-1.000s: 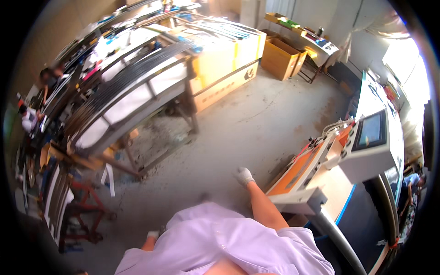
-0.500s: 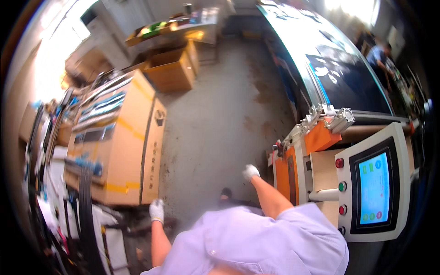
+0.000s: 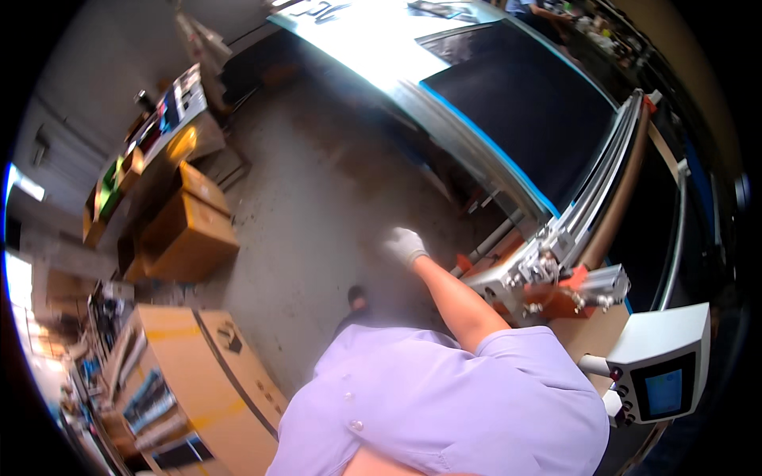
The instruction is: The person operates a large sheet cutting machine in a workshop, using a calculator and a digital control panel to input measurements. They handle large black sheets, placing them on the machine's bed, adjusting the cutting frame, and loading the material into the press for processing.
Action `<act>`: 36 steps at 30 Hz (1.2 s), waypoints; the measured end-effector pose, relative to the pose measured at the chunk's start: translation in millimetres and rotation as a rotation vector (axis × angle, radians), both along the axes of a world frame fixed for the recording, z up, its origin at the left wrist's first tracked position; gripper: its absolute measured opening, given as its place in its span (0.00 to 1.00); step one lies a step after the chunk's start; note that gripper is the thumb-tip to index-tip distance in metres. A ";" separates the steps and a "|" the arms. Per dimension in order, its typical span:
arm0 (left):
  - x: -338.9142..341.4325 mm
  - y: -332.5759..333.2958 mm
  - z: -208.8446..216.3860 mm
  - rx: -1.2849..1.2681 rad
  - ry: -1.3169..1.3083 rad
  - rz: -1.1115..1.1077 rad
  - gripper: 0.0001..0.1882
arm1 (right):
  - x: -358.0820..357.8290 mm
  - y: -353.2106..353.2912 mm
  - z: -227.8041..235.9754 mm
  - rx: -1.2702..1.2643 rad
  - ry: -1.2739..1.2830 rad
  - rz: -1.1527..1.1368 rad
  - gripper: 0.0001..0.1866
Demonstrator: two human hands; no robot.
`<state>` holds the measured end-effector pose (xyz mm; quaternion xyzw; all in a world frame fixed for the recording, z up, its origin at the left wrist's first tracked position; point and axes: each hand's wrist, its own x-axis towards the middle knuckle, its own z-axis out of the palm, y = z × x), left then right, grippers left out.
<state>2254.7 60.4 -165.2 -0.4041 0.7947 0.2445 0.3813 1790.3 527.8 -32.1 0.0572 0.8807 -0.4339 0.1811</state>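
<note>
My right hand [image 3: 405, 245], in a white glove, hangs over the grey floor with the arm reaching forward. Its fingers are loosely apart and nothing shows in them. Close by on its right is the metal and orange end of a roller machine [image 3: 540, 278]. A long table [image 3: 484, 170] stretches away beyond that, carrying a dark sheet [image 3: 524, 111] with a blue edge. My left hand is out of sight.
A control panel with a lit screen [image 3: 663, 393] stands at lower right. Large cardboard boxes [image 3: 210, 365] are at lower left, with open brown cartons [image 3: 194, 238] farther off beside a cluttered bench [image 3: 171, 147]. Another person [image 3: 540, 12] is at the far right.
My view has swung to the right, toward the table and its dark sheet. My left hand has left the picture. My right hand stays over the floor, now nearer the machine's front end.
</note>
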 end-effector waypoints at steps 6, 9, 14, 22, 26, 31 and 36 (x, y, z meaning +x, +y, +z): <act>-404.3 -147.1 -11.1 -0.360 0.245 -1.146 0.11 | -118.9 94.5 -3.3 0.357 0.615 -0.562 0.14; -685.5 -51.4 47.4 0.218 0.770 -0.702 0.13 | -155.5 153.5 26.6 0.502 0.520 -0.730 0.15; -959.6 255.3 198.9 0.719 0.759 -0.499 0.18 | -215.3 250.4 -8.3 0.840 0.373 -0.865 0.30; -1106.3 506.6 167.3 0.328 0.756 -0.926 0.34 | -294.6 224.2 -3.9 0.804 0.131 -0.898 0.40; -1103.7 569.2 165.3 0.326 0.478 -1.014 0.33 | -293.4 235.5 -8.3 0.845 0.098 -0.920 0.46; -1102.4 594.9 176.0 0.881 0.329 -0.554 0.25 | -310.3 242.2 1.6 0.774 0.079 -0.921 0.51; -1131.8 616.2 265.7 1.376 0.231 -0.324 0.14 | -301.8 256.6 25.9 0.970 0.242 -0.954 0.36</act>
